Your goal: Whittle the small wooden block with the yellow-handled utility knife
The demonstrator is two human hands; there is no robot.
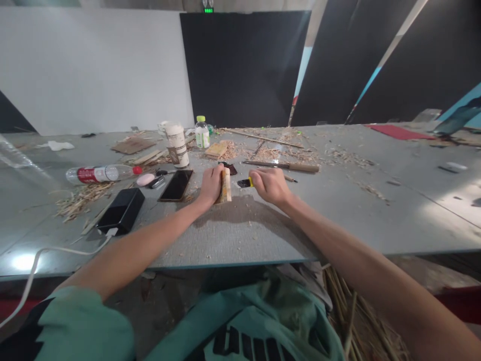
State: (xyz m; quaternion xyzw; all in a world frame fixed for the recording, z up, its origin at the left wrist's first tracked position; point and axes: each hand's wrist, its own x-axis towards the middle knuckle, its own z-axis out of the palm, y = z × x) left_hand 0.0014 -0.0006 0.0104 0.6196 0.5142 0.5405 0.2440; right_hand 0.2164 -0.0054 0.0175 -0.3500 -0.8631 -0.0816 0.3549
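My left hand is closed around the side of a short piece of wood or bamboo, held upright on the table. In my right hand is a yellow-and-black tool that looks like a utility knife; its dark end points left at the wood, with a small gap between. My right fingers are wrapped round its handle, hiding most of it. Just behind the wood lies a dark, crumpled-looking object. Beyond my right hand rests a long knife with a wooden handle.
Left of my hands are a phone, a black box with a white cable, and a lying plastic bottle. Behind stand a paper cup and a green-capped bottle. Wood shavings litter the grey table.
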